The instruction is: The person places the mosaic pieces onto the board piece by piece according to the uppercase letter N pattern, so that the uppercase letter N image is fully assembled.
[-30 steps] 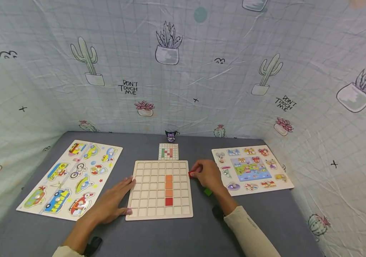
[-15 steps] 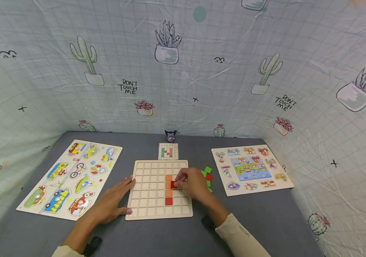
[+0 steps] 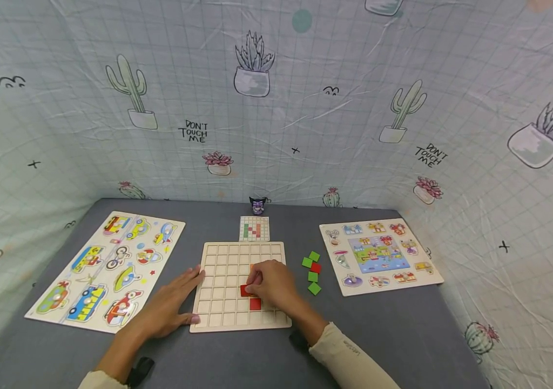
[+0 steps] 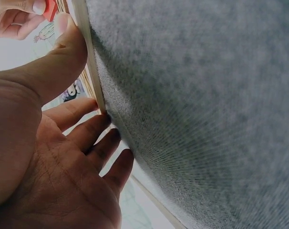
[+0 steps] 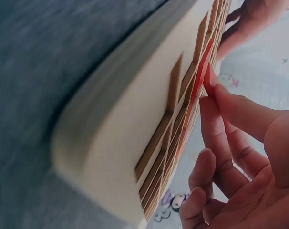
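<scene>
A square wooden grid board (image 3: 215, 310) lies in the middle of the table. My right hand (image 3: 272, 283) is over it and pinches a red square tile (image 3: 244, 290) between thumb and fingertips. That tile sits just up and left of another red tile (image 3: 255, 304) set in the grid. Orange tiles above it are mostly hidden by the hand. With straight fingers, my left hand (image 3: 167, 308) rests against the board's left edge; in the left wrist view its thumb (image 4: 68, 45) touches the rim. The right wrist view shows the pinched red tile (image 5: 210, 78) close above the grid.
Several green tiles (image 3: 312, 276) and one red tile (image 3: 315, 267) lie right of the board. A pattern card (image 3: 254, 229) and a small figurine (image 3: 258, 206) stand behind it. Picture puzzle boards flank it on the left (image 3: 126, 254) and right (image 3: 378, 256).
My right hand has carried the red tile from the board's right edge leftward to the grid's middle, uncovering the loose tiles on the right. The left hand has stayed still.
</scene>
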{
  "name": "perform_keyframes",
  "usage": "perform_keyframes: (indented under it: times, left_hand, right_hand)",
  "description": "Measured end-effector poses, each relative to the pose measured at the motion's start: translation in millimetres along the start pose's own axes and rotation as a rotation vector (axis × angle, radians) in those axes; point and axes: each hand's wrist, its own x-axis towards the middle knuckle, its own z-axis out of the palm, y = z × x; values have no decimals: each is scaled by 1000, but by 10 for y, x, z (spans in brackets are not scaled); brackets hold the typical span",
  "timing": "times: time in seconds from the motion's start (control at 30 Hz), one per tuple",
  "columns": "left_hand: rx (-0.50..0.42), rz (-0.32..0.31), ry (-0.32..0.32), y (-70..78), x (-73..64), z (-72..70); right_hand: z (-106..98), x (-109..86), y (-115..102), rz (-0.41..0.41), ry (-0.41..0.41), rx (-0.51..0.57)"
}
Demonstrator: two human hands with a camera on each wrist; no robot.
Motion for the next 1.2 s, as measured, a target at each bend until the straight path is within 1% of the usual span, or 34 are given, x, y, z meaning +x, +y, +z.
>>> perform_keyframes:
  times: [0.2,0.37,0.47,0.57,0.63,0.73,0.83,1.0,1.13,1.2]
  left_hand:
    - [-4,-1,0,4,-4,-3]
    - [3,5,8,1,-3,-3]
    - [0,5,11,6,-8,-6]
    - [-2,4,10,11,-10,-12]
    - [-3,3,8,12,-9,-14]
    - [-5,4,4,11,-5,-15]
    - [-1,1,5,8,-1,-17]
    - [-4,-3,4,1,1,-20]
    - [-10,-7,-2,-4,0,-15]
    - [-11,-8,-3,-7,-3,-7]
  right_hand:
    - [58,3,-83,-6,5,-88]
    - [81,9,-107,-2,7,-147]
    - [82,5,-99,-6,0,-134]
    - [65,-8,-66,-29,-11,-75]
    - [41,-22,-26,-46,-14,-20]
    - [-23,-42,56,-77,3,62]
    - [-109,-55,158,-79,37,101]
    - [-274,-84,365,-63,109,83]
    - [-397,-131,559,-21,155,71]
    - [-467,-157,649,17,172,51]
